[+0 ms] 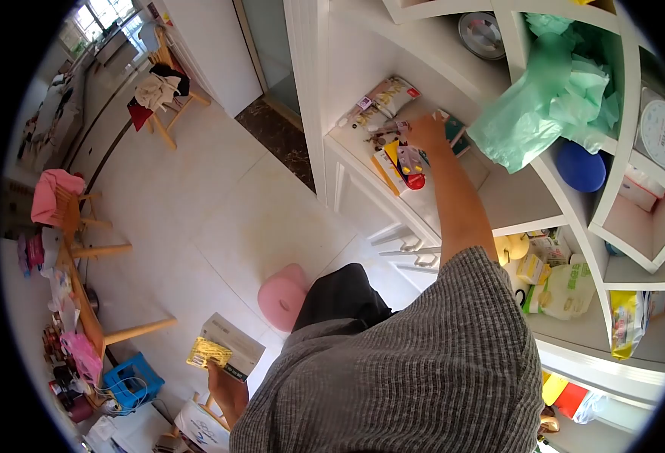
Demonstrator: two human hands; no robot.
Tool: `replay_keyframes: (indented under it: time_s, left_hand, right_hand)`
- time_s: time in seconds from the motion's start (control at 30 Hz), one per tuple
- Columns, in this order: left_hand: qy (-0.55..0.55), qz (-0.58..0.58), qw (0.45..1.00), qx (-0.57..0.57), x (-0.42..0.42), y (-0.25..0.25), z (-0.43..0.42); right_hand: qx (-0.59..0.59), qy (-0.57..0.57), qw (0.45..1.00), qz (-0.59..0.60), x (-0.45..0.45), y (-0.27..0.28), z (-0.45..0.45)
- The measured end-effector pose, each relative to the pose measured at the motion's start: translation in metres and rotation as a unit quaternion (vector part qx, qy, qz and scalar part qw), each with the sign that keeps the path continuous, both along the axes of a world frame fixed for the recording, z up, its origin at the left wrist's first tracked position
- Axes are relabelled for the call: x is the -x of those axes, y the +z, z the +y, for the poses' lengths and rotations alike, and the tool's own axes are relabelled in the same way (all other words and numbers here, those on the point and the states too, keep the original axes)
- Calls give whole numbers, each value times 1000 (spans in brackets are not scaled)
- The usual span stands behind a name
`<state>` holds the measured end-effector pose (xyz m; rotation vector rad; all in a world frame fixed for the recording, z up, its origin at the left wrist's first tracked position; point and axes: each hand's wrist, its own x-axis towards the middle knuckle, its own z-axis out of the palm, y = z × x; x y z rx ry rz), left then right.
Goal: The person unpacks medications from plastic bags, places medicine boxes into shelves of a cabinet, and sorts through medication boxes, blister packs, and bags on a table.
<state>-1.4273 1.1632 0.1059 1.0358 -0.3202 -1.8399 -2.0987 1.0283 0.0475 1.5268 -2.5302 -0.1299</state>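
Note:
My left hand (pixel 228 391), low on the left, grips a flat grey-brown box (pixel 234 340) together with a yellow patterned packet (pixel 209 352). My right hand (pixel 426 136) reaches onto the white cabinet counter, fingers bent down among small items; whatever is at the fingertips is hard to make out. Close to it lie a blister pack of pills (pixel 409 161), a red-ended item (pixel 415 181) and a white and orange box (pixel 387 172). Behind these is a clear plastic pack (pixel 385 102). A dark teal box (pixel 453 130) is partly hidden behind my right hand.
Green plastic bags (pixel 544 106) hang from the shelf at right, near a blue round lid (pixel 580 166). A pink stool (pixel 283 297) stands on the tiled floor before me. Wooden chairs (pixel 168 98), a wooden table (pixel 83 294) and a blue crate (pixel 133 381) are at left.

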Motion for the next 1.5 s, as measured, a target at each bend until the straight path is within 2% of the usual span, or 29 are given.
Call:
replay_keyframes:
  time_s: [0.03, 0.13, 0.23, 0.4, 0.53, 0.63, 0.7, 0.73, 0.83, 0.9, 1.0, 1.07, 1.13, 1.2, 1.23, 1.3, 1.33, 1.4, 1.43, 1.47, 1.5]
  left_hand:
    - [6, -1, 1000, 0, 2, 0, 1]
    - [10, 4, 1000, 0, 7, 3, 1]
    - [8, -7, 1000, 4, 11, 6, -2]
    - [-21, 9, 999, 23, 2, -4, -7]
    - [-49, -5, 999, 22, -4, -9, -12]
    - [-46, 14, 999, 23, -6, -7, -13]
    - [-27, 16, 999, 27, -6, -5, -11]
    - [-17, 17, 999, 30, -6, -3, -12]
    - [-11, 22, 999, 33, -15, -4, -10]
    - [-10, 30, 999, 45, -18, -8, -9]
    - [13, 38, 998, 49, -28, -20, -5]
    - [31, 71, 996, 42, -27, -13, -6]
    - [55, 39, 997, 49, -17, 1, -13]
    - [32, 51, 996, 70, -16, 8, -21]
    - [34, 47, 996, 62, -15, 8, -25]
    - [32, 43, 997, 55, -9, 17, -33]
    - [33, 42, 997, 58, -6, 20, -37]
    - [22, 39, 997, 62, 0, 28, -45]
    - [12, 37, 997, 63, 3, 32, -48]
    - [-1, 36, 997, 63, 6, 34, -51]
    - [-3, 46, 997, 69, 8, 34, -51]
  right_hand:
    - [-65, -11, 997, 27, 2, 2, 0]
    - [-173, -12, 985, 7, 0, 12, 12]
    - [-214, -25, 976, -19, -5, 22, 14]
    - [-256, -81, 963, -27, 27, -10, 36]
    - [-236, -206, 946, -89, 27, -4, 68]
    - [-277, -193, 941, -5, 34, -18, 81]
    - [-251, -220, 943, -3, 20, -16, 80]
    - [-237, -233, 943, -2, 9, -9, 78]
    - [-290, -219, 930, 55, -29, 19, 79]
    - [-145, -256, 944, 150, 7, -44, 88]
    - [-122, -305, 926, 188, 34, -70, 96]
    - [-180, -271, 935, 140, 20, -47, 97]
    - [-244, -230, 937, 99, 4, -23, 94]
    - [-271, -208, 935, 91, -10, 5, 91]
    - [-237, -207, 943, 110, -20, 21, 88]
    - [-268, -148, 948, 88, -59, 72, 73]
    - [-176, -99, 979, 28, -86, 87, 63]
    - [14, -14, 995, -97, -146, 108, 61]
    - [108, 151, 973, -140, -166, 95, 61]
    - [148, 177, 949, -214, -192, 64, 60]
    - [114, 219, 883, -399, -252, 82, 65]
